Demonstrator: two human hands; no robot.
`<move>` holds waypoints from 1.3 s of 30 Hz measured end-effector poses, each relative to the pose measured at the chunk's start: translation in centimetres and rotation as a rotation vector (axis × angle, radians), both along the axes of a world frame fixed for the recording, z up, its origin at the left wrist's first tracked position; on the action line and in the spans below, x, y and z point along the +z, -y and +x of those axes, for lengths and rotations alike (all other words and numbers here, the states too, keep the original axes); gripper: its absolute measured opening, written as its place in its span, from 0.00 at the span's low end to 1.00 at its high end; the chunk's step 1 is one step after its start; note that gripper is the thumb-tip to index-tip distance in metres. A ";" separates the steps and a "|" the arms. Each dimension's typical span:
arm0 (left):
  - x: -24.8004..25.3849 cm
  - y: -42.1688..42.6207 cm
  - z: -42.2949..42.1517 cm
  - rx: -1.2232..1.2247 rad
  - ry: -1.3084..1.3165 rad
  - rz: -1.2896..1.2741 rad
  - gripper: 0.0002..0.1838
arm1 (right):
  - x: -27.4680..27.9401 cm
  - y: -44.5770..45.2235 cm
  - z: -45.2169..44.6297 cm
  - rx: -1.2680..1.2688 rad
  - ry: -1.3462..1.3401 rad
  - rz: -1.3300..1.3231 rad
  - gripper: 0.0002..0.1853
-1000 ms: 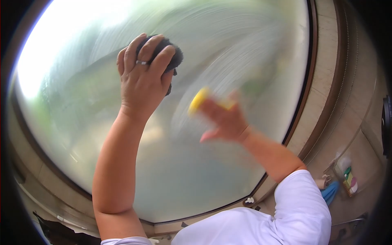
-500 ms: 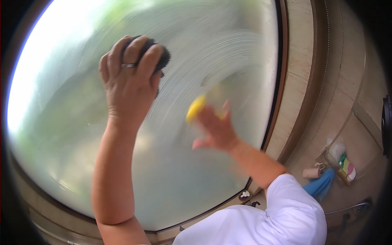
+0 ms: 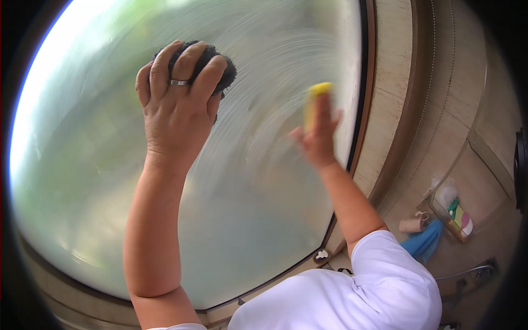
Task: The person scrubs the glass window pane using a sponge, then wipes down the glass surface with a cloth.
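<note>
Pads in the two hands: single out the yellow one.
The yellow pad is in the right hand; the other, the black pad, is in the left hand.

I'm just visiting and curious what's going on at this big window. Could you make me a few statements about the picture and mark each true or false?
1. The left hand grips a dark, fuzzy pad. True.
2. Nothing is at the fingers of the right hand. False: a yellow item, blurred here, is at them.
3. There is a ring on the left hand. True.
4. The person's sleeves are black. False: the right sleeve is white.
5. Curved streaks show on the window glass. True.
6. A blue cloth lies at the upper left of the picture. False: the blue cloth is at the lower right.
</note>
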State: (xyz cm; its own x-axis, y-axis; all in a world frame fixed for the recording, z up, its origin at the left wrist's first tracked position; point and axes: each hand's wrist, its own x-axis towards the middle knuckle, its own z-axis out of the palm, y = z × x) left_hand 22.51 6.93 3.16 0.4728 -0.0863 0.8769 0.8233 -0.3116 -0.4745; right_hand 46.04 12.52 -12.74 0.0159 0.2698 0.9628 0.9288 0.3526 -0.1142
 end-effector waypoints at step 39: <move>-2.4 -0.7 1.2 -0.125 -0.064 -0.119 0.23 | 12.3 -4.8 11.8 -0.218 0.171 0.336 0.43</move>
State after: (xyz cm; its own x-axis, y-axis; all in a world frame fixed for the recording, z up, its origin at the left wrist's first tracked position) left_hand 23.75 7.63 0.77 0.5202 -0.0449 0.8529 0.7439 -0.4666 -0.4783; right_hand 57.82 17.37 -0.44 -0.1295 -0.0509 0.9903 0.9812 0.1377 0.1354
